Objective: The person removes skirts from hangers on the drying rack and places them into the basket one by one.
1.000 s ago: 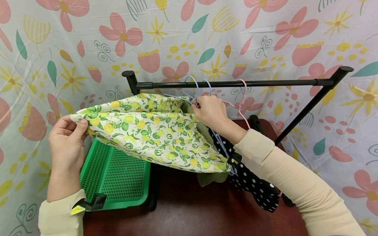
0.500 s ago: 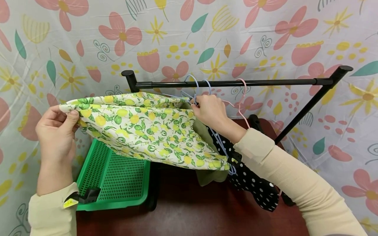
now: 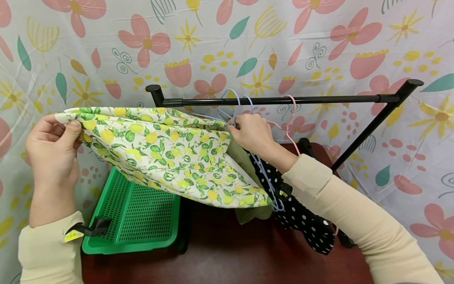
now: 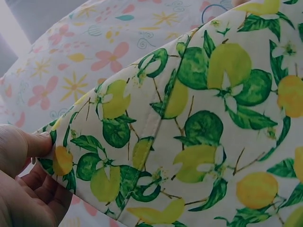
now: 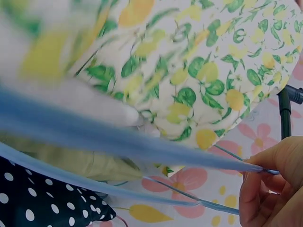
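Note:
My left hand point(image 3: 53, 154) pinches the upper left corner of a white lemon-print cloth point(image 3: 170, 157) between thumb and fingers, holding it stretched out leftward. In the left wrist view a stitched seam runs across the cloth near the left thumb point(image 4: 35, 142). At the rod, my right hand point(image 3: 253, 132) grips a blue clothes hanger point(image 5: 118, 137) just below its hook. A second blue hanger point(image 5: 118, 187) runs alongside it. The cloth's right end overlaps the hangers' lower bar in the head view. Behind hang an olive garment point(image 3: 253, 215) and a black polka-dot garment point(image 3: 315, 232).
A black rack rod point(image 3: 326, 99) crosses the back, with a pink hanger point(image 3: 293, 114) hooked right of the right hand. Below the cloth a green perforated basket point(image 3: 131, 249) stands on the dark red table point(image 3: 227, 260). A flower-print curtain point(image 3: 213, 47) hangs behind.
My left hand has moved left and slightly up, drawing the lemon-print cloth leftward, and its right end has shifted left along the hangers. My right hand stays in place at the rod.

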{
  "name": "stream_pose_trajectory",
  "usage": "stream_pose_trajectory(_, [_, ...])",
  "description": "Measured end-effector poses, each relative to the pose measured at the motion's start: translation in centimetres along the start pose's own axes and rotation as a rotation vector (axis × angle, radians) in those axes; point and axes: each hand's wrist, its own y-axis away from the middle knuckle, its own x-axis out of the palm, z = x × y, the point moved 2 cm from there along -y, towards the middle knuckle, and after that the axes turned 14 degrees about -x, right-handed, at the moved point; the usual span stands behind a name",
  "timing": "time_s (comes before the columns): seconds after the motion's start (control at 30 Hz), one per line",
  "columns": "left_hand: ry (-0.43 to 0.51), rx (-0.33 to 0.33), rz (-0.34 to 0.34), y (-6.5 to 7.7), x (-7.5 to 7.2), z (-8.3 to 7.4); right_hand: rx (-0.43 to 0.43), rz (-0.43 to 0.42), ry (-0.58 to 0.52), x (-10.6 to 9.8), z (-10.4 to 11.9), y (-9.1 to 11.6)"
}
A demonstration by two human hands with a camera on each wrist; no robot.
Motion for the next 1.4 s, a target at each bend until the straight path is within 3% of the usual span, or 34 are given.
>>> stream_pose_trajectory(0.37, [0.028,-0.029,0.014,-1.0,0.1,-0.8,-0.051,-0.022,0.003,-0.5,0.8,-0.1])
stream_pose_trajectory(0.67, [0.053,0.011,0.066,-1.8,0.1,-1.3,-0.077,-0.04,0.014,-1.1,1.2,-0.4])
stream_pose_trajectory(0.93, [-0.031,0.019,-0.022,-2.5,-0.9,-1.5,-0.079,-0.049,0.008,-1.5,1.2,-0.6])
stream_pose_trajectory(1.23, [-0.041,0.028,-0.107,-3.4,-1.8,-1.8,-0.087,-0.06,0.028,-1.8,1.1,-0.5])
stream_pose_trajectory(1.4, [-0.05,0.031,-0.12,-3.8,-2.2,-1.7,-0.11,-0.106,0.046,-2.2,1.0,-0.3])
